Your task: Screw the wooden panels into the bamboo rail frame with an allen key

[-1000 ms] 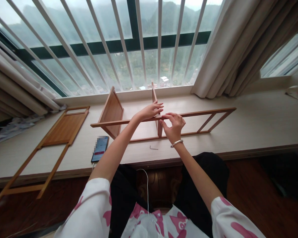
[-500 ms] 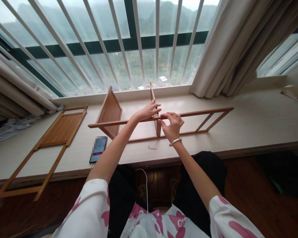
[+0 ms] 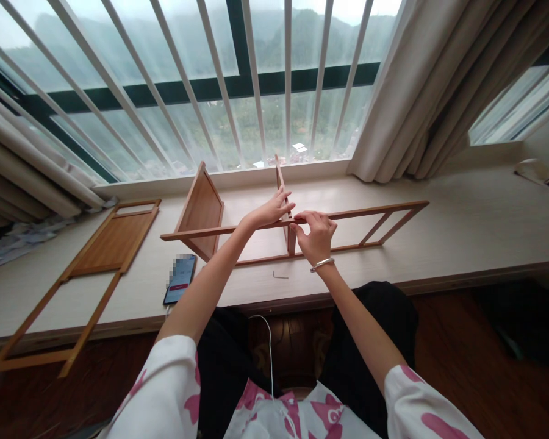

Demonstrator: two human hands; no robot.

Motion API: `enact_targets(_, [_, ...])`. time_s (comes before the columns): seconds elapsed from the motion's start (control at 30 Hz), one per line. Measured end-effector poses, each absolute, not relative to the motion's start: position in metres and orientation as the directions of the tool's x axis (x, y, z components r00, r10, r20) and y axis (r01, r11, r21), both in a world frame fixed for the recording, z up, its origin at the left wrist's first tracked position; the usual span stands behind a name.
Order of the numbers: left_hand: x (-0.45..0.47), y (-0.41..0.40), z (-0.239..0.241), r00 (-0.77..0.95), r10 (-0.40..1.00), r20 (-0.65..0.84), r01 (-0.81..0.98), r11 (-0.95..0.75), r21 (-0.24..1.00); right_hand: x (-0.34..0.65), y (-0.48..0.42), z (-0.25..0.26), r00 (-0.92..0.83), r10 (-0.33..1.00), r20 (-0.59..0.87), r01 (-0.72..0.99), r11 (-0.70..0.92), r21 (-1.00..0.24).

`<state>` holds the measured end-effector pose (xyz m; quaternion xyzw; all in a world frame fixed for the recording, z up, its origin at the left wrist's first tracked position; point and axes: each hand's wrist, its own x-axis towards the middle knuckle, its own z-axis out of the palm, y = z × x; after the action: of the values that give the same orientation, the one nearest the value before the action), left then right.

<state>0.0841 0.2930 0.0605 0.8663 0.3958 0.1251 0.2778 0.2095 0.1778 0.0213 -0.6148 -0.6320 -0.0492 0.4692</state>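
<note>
Wood frame (image 3: 291, 242): RH (image 3: 315, 235) pinching, LH (image 3: 272, 209) spread.

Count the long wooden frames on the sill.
2: the flat frame lies to the left, overhanging the sill; the handled frame is at the left hand and right hand. No others show.

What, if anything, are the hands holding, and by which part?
The right hand is curled at the standing frame's upper rail, near its middle; the left hand lies beside it. Whether either grips cannot be told.
</note>
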Motion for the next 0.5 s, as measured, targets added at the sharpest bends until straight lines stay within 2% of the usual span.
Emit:
enact_targets(0.3, [0.0817,0.2901,0.059,0.67,0.742,-0.011,0.57,-0.506,0.648,0.2089,0.1803,0.021,0.205,0.723,0.66,0.794,0.272,-0.544])
enact_targets(0.5, [0.0812,0.2855,0.066,0.659,0.753,-0.002,0.579,-0.504,0.641,0.2069,0.181,0.0227,0.23,0.704,0.672,0.766,0.296,-0.571])
